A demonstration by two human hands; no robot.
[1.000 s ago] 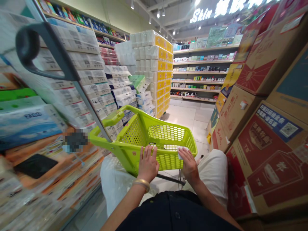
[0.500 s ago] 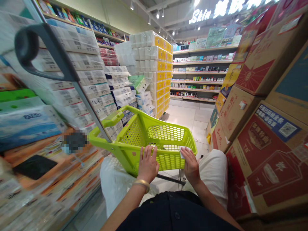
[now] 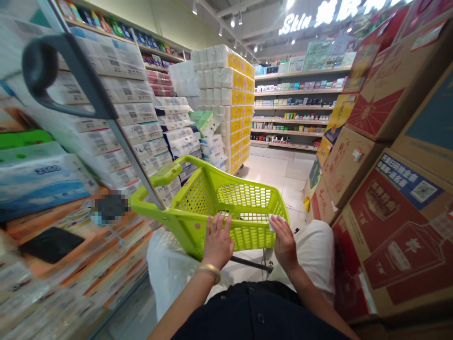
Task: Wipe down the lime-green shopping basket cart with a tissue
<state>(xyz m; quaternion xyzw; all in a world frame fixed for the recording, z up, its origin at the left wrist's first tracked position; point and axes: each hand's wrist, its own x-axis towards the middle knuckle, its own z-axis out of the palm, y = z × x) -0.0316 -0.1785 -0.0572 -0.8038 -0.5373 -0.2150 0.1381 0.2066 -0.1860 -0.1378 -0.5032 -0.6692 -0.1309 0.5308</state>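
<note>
In front of my knees stands a lime-green shopping basket cart [image 3: 244, 236] with perforated sides. A grey metal pole with a dark handle [image 3: 71, 75] rises from its left end. My left hand [image 3: 217, 241] lies on the near side of the basket, fingers stretched over the rim and holding nothing. Farther right, my right hand [image 3: 285, 241] presses a small white wipe [image 3: 271, 223] against the same rim near the right corner. Its fingers bend over the wipe, which is mostly hidden beneath them.
Stacked cartons [image 3: 396, 217] rise close on my right. On the left are piled tissue packs [image 3: 123, 108], with a black flat device [image 3: 53, 244] on the lower packs. Beyond the basket, yellow-and-white paper bundles [image 3: 240, 108] and stocked shelves [image 3: 293, 106] border the tiled floor [image 3: 272, 165].
My right hand has slid slightly right along the rim with the white wipe. My left hand and the basket cart have stayed in place.
</note>
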